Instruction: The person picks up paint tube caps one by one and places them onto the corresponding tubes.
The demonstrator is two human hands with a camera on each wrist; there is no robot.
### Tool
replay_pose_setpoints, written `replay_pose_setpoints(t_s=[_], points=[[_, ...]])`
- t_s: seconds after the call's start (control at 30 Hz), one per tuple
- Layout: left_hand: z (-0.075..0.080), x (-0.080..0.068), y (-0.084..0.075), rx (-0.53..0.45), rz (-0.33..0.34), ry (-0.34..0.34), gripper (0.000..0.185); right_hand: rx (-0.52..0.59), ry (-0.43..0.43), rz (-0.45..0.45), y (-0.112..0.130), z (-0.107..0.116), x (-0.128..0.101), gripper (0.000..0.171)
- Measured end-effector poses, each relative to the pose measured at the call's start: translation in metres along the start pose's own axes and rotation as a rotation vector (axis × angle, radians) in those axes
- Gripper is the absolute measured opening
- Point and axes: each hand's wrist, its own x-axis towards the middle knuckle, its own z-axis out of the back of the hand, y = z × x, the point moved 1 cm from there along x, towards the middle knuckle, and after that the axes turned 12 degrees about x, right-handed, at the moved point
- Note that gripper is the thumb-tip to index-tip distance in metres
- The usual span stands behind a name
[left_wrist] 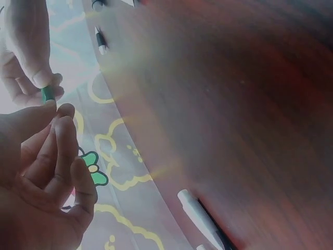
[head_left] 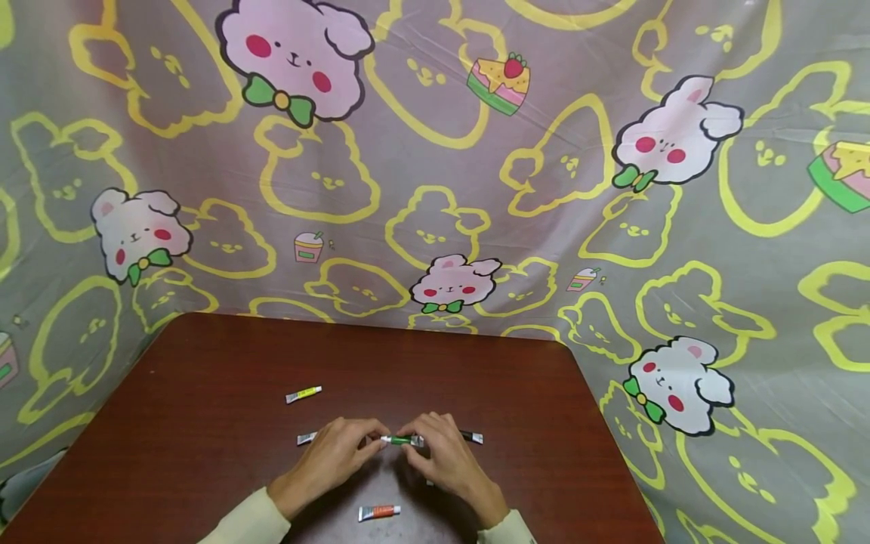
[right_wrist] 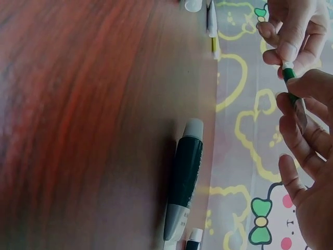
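A small green paint tube [head_left: 402, 440] is held level between the two hands, above the table. My left hand [head_left: 336, 449] pinches its white cap [right_wrist: 287, 65] between thumb and fingertips. The tube's green and silver body is gripped by the thumb and fingers of my right hand [head_left: 442, 457]. In the left wrist view only a short green piece of the tube [left_wrist: 48, 94] shows between the fingers. Whether the cap is loose or still screwed on, I cannot tell.
On the brown table [head_left: 224, 363] lie a yellow tube [head_left: 303, 394] farther back and an orange tube [head_left: 379, 513] near the front. A silver-ended tube [head_left: 306, 438] is partly behind the left hand, a black one [head_left: 472, 437] beside the right. Patterned cloth [head_left: 326, 257] hangs behind the table.
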Motion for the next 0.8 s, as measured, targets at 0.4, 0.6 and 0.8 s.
replay_pose_setpoints(t_s=[0.4, 0.6, 0.8], points=[[-0.0018, -0.0009, 0.0003, -0.018, -0.001, 0.0, 0.006, 0.013, -0.011, 0.068, -0.0031, -0.0027, -0.0023, 0.031], [-0.0007, -0.0015, -0.0012, -0.018, -0.018, -0.024, 0.014, 0.012, -0.019, 0.093, -0.0045, -0.0029, -0.0023, 0.031], [-0.0009, -0.0006, -0.0049, 0.028, -0.042, -0.076, 0.02, 0.003, -0.026, 0.057, -0.0033, -0.0021, -0.0029, 0.027]])
